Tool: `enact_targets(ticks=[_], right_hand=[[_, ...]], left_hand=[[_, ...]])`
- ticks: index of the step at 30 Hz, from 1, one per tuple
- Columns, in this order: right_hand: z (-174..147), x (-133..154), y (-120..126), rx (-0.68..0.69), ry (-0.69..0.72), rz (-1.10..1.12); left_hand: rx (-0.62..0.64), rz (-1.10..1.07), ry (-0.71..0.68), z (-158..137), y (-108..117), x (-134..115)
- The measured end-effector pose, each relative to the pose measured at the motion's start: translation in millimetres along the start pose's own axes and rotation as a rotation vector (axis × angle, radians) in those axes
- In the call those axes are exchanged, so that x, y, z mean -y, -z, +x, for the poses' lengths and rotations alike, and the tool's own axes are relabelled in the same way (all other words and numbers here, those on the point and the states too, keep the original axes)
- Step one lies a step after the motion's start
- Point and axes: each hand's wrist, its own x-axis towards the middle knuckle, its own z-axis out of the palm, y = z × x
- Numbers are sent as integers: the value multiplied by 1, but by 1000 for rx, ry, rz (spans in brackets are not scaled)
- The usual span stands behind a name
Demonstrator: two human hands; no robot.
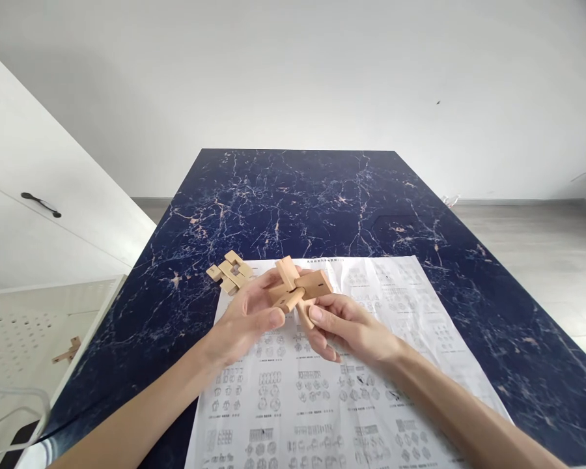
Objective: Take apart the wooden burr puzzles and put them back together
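A wooden interlocking puzzle (315, 283) of crossed light-brown bars is held up between both hands, above a printed paper sheet (400, 306). My left hand (251, 311) grips its left side, with the thumb in front and the other fingers behind, partly hidden. On the right, my right hand (344, 322) pinches the bar that points down toward me between thumb and fingers. Just beyond my left hand, a second wooden puzzle (230, 272) lies at the sheet's upper left corner, partly on the dark table.
The dark blue marbled table (293, 202) reaches toward a pale wall. A white cabinet (53, 169) with a black handle (40, 204) stands at left. Below it, a perforated cream surface (19, 339) carries another wooden puzzle (68, 350). White tubing (19, 391) curves at lower left.
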Motion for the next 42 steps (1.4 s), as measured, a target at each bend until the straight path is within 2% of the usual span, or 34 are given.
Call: enact_targets(ticks=[3,12,18,27,36,42], right_hand=[[0,3,-1,36,-12,4],[4,6,-1,73,-3,-42],[3,5,-1,56,-9,-19],[-2,7,0,38,-53,-20],[3,7,-1,117,10,-82],[6,3,-2,95,44,-102]], left_hand=[[14,-37,34,-1,0,4],[-66,-66,-29,-1,-4,5],[-23,-55,-31,2,-6,-1],[29,-17,60,2,-1,-1],[-40,-53,-10,0,-3,4],[-76,-42,-65,-1,-6,3]])
